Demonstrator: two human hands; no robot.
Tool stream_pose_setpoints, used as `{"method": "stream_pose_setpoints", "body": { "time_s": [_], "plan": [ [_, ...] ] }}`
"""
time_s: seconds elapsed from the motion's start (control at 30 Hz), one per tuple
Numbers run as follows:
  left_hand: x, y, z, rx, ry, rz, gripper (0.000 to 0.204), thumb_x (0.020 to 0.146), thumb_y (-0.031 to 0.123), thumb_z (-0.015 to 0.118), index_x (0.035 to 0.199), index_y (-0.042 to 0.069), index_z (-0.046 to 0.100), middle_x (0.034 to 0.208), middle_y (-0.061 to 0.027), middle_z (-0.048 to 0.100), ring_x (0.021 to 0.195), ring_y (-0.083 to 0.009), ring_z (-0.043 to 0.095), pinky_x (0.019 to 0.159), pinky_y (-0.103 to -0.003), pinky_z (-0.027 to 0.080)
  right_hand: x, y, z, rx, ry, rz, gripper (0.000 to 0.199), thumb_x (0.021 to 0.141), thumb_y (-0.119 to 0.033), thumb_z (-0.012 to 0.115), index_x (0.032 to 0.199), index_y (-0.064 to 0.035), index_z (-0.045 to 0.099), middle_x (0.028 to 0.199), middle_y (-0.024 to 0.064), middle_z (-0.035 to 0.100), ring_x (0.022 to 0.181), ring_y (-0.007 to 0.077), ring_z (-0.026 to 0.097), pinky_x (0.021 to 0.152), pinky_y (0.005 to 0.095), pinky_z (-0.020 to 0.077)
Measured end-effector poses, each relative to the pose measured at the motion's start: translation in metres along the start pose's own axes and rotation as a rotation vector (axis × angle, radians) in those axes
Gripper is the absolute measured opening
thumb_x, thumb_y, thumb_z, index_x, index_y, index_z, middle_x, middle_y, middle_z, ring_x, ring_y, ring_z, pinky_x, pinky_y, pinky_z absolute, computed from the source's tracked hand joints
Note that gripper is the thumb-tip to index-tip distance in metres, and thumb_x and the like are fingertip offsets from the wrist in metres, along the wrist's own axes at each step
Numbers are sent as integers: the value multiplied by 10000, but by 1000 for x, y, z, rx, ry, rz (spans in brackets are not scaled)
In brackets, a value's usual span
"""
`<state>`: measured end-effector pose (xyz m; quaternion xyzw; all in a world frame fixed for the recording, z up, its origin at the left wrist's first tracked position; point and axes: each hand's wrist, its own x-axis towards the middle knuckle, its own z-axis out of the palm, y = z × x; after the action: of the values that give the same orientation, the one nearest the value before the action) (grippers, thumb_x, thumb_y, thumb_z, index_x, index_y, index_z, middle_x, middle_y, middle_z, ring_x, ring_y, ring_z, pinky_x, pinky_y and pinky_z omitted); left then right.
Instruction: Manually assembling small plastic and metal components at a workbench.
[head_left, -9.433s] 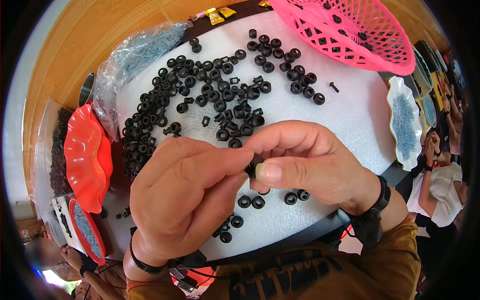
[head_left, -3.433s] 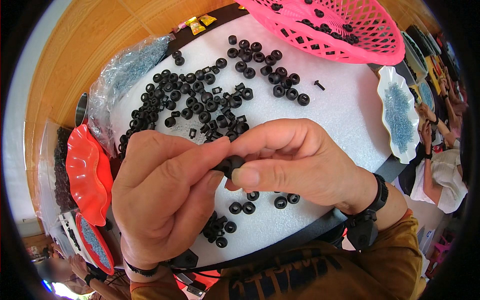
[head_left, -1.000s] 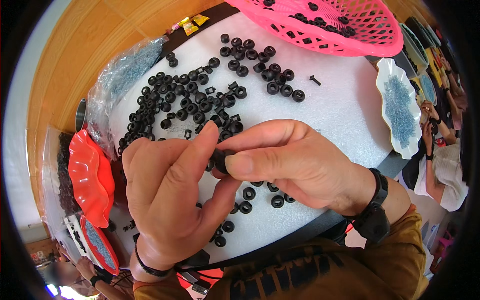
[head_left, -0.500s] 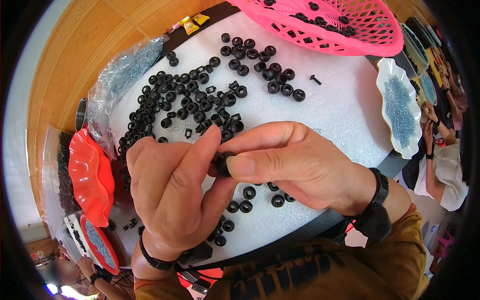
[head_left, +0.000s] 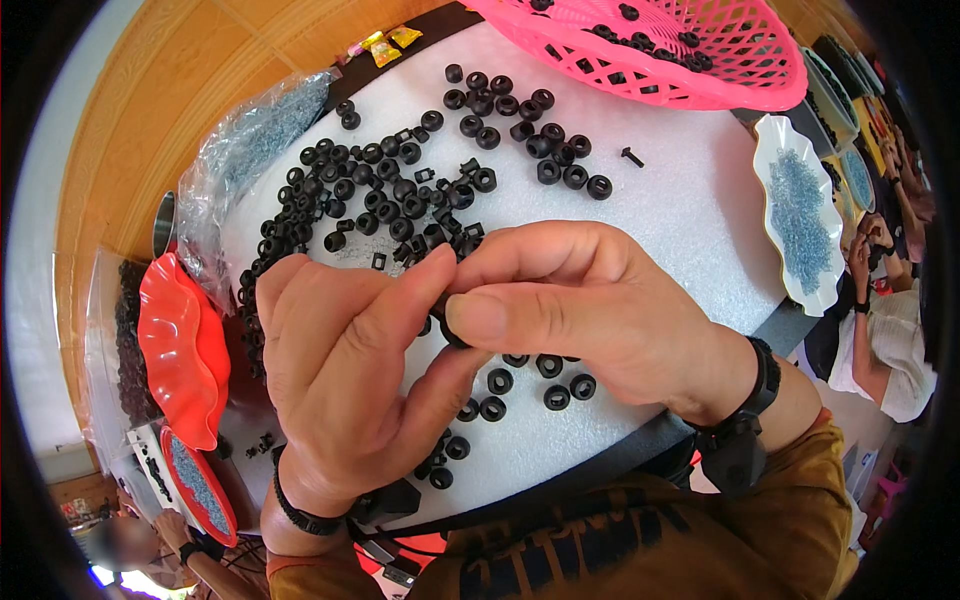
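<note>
Over the middle of the white foam-topped table, my left hand (head_left: 350, 375) and my right hand (head_left: 600, 315) meet at the fingertips. Pinched between them is a small black round plastic piece (head_left: 452, 338), mostly covered by my right thumb and fingers. My left thumb and forefinger press on it from the other side. Beyond my hands spreads a pile of black ball-shaped pieces with holes (head_left: 385, 210), mixed with small black slotted inserts (head_left: 425, 175). More ball-shaped pieces (head_left: 492, 407) lie close under my hands.
A pink mesh basket (head_left: 560, 65) with black pieces stands at the far right. A white scalloped dish (head_left: 765, 190) holds small bluish-clear bits. Red wavy dishes (head_left: 180, 350) and a clear bag (head_left: 205, 180) are at the left. Other people's hands (head_left: 870, 235) work at the right edge.
My right hand has turned slightly and shifted up and left. The black piece is more covered by the fingers now.
</note>
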<state>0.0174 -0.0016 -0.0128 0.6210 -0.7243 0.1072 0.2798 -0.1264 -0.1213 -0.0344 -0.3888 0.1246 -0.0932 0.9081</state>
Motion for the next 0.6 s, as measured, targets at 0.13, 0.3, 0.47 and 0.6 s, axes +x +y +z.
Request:
{"method": "stream_pose_setpoints", "body": {
  "time_s": [0.13,0.3,0.47,0.6],
  "plan": [
    [-3,2,7,-58,15,-75,519,536,92,768,1026,5,620,730,-25,530,615,-179,477,619,-319,340,1,-1,-2,-7,38,54,184,840,-100,614,991,4,625,860,49,646,786,86,597,711,205,468],
    [-3,7,9,-122,-4,-131,463,607,36,723,1051,-22,605,735,-50,529,646,-172,444,590,-274,343,1,0,-6,38,16,41,174,824,-103,625,965,0,632,824,29,645,719,63,578,654,188,441],
    [-1,6,8,-72,-13,-64,469,603,45,726,1051,-21,603,729,-51,524,640,-174,445,584,-278,345,1,2,-6,57,37,64,172,817,-101,629,958,-2,633,823,33,648,703,63,578,632,187,434],
    [-1,6,10,-90,-7,-74,469,600,47,726,1047,-23,602,738,-54,526,643,-177,445,586,-279,345,2,2,-6,61,51,77,173,817,-100,627,960,-2,632,826,36,649,703,65,580,634,188,436]
  ]
}}
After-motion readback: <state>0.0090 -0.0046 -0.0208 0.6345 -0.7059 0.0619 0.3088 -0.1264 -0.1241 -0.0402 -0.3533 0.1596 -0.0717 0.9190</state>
